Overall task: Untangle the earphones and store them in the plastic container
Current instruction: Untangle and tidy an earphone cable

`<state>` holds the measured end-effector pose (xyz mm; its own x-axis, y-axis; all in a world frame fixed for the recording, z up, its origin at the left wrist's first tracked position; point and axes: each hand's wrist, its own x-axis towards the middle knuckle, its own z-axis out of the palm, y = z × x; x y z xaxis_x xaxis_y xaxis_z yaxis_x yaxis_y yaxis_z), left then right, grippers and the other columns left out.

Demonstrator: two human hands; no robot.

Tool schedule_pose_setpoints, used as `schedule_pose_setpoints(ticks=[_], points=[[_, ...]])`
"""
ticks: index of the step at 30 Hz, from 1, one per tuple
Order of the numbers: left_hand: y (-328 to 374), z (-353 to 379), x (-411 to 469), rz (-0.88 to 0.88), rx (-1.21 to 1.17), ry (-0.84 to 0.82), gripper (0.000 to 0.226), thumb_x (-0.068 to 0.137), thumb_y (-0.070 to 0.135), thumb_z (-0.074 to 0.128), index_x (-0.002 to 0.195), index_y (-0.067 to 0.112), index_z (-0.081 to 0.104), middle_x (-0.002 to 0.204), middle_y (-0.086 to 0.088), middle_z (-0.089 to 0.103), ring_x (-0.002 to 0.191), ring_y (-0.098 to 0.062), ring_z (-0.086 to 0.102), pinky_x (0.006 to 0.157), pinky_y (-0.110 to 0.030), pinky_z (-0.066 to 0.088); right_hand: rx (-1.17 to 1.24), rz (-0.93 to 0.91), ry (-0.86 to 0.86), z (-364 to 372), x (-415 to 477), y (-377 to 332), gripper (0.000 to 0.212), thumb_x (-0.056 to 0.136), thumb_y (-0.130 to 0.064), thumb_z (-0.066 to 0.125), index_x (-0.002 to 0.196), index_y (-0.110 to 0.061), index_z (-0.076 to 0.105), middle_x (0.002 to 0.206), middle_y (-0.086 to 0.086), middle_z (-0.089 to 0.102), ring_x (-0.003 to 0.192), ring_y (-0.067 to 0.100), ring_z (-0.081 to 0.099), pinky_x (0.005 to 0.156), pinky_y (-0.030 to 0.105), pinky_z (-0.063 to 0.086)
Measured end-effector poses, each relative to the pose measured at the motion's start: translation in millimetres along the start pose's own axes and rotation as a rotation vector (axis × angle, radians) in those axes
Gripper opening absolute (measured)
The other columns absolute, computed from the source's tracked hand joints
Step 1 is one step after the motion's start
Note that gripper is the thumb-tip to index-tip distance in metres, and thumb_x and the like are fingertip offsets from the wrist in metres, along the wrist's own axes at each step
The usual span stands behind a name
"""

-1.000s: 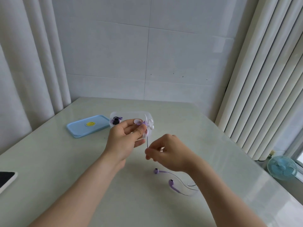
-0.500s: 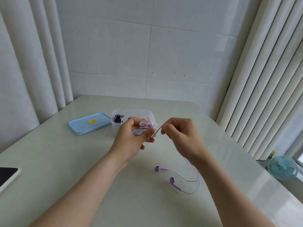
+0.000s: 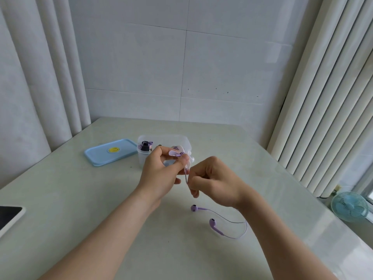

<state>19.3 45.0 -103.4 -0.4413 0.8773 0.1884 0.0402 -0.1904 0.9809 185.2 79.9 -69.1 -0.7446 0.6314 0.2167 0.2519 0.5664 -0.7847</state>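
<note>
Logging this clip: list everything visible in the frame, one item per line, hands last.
earphones: one set, purple, both buds on the table, cable running up into both hands
plastic container: one, clear, behind the hands, small items inside
lid: one, light blue, yellow sticker, left of container
phone: one, white-edged, table's left edge
fan: one, teal, beyond table's right side
curtains: white, both sides
table: one, pale green
left hand: grips the cable end
right hand: pinches the cable

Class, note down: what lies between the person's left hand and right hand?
In the head view, a short stretch of purple earphone cable runs between the left hand and the right hand; both pinch it.
</note>
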Motion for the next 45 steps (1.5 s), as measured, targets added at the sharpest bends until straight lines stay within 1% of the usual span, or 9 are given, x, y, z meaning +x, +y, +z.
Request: schedule_pose_setpoints(ticks=[7,11,18,22,28,33,37,41,45], points=[[2,-3,2,-0.006,0.040,-0.056,0.030,0.092,0.032,0.081,0.107,0.013,0.063,0.110,0.006,0.077,0.076,-0.020,0.080,0.059,-0.030,0.042,0.154,0.011,0.432,-8,7,6,0.027,0.101,-0.016,0.054,0.083,-0.015,0.074,0.057,0.007,0.059,0.052,0.015,0.044,0.054,0.028,0.033],[2,-3,2,0.007,0.067,-0.205,0.029,0.089,0.026,0.084,0.107,0.011,0.066,0.102,0.001,0.079,0.073,-0.020,0.074,0.056,-0.029,0.040,0.096,0.089,0.520,-9,9,13,0.027,0.105,-0.022,0.052,0.089,-0.014,0.071,0.055,0.004,0.056,0.048,0.012,0.045,0.048,0.024,0.035],[-4,-4,0,0.061,0.227,-0.461,0.015,0.096,0.012,0.077,0.109,0.017,0.071,0.101,0.000,0.078,0.076,-0.016,0.064,0.066,-0.014,0.048,-0.420,0.041,0.586,-10,13,32,0.033,0.102,-0.033,0.054,0.070,-0.024,0.054,0.055,-0.007,0.052,0.054,0.018,0.045,0.055,0.041,0.045],[-4,-3,-1,0.058,0.198,-0.499,0.022,0.095,0.011,0.078,0.114,0.017,0.071,0.102,0.001,0.078,0.089,-0.012,0.067,0.074,-0.027,0.052,-0.411,0.062,0.579,-14,13,36,0.030,0.106,-0.040,0.055,0.079,-0.026,0.060,0.055,-0.017,0.055,0.054,0.013,0.046,0.055,0.037,0.043],[4,-5,0,0.031,-0.154,-0.496,0.030,0.088,0.012,0.076,0.118,0.009,0.072,0.105,-0.010,0.079,0.094,-0.018,0.073,0.082,-0.029,0.058,-0.236,0.152,0.513,-23,14,44,0.052,0.097,-0.046,0.061,0.071,0.000,0.064,0.053,-0.003,0.046,0.050,0.010,0.030,0.049,0.025,0.028],[2,-3,2,0.021,-0.217,-0.340,0.032,0.081,0.014,0.080,0.112,0.007,0.076,0.099,-0.008,0.079,0.086,-0.016,0.072,0.073,-0.027,0.060,-0.307,0.179,0.409,-17,13,41,0.038,0.096,-0.025,0.067,0.058,-0.026,0.061,0.044,-0.008,0.037,0.048,0.012,0.030,0.048,0.022,0.025],[0,-5,5,0.011,-0.212,-0.274,0.014,0.089,0.003,0.078,0.102,0.004,0.075,0.093,-0.006,0.079,0.081,-0.018,0.072,0.075,-0.027,0.061,-0.330,0.195,0.289,-13,12,39,0.033,0.102,-0.026,0.061,0.070,-0.025,0.070,0.043,-0.008,0.041,0.046,0.012,0.033,0.046,0.021,0.028],[-2,-7,7,0.016,-0.191,-0.196,0.011,0.088,0.004,0.080,0.098,-0.001,0.076,0.100,-0.002,0.076,0.080,-0.017,0.072,0.078,-0.027,0.062,-0.317,0.179,0.130,-8,9,34,0.026,0.101,-0.020,0.058,0.086,-0.024,0.079,0.047,-0.005,0.048,0.047,0.013,0.041,0.051,0.020,0.035],[-4,-12,11,0.014,-0.127,-0.101,0.014,0.091,0.008,0.081,0.104,0.004,0.078,0.109,-0.011,0.078,0.076,-0.016,0.073,0.077,-0.027,0.062,-0.201,0.177,0.019,-4,6,23,0.024,0.100,-0.023,0.061,0.090,-0.024,0.083,0.061,-0.002,0.064,0.054,0.010,0.054,0.056,0.020,0.043]])
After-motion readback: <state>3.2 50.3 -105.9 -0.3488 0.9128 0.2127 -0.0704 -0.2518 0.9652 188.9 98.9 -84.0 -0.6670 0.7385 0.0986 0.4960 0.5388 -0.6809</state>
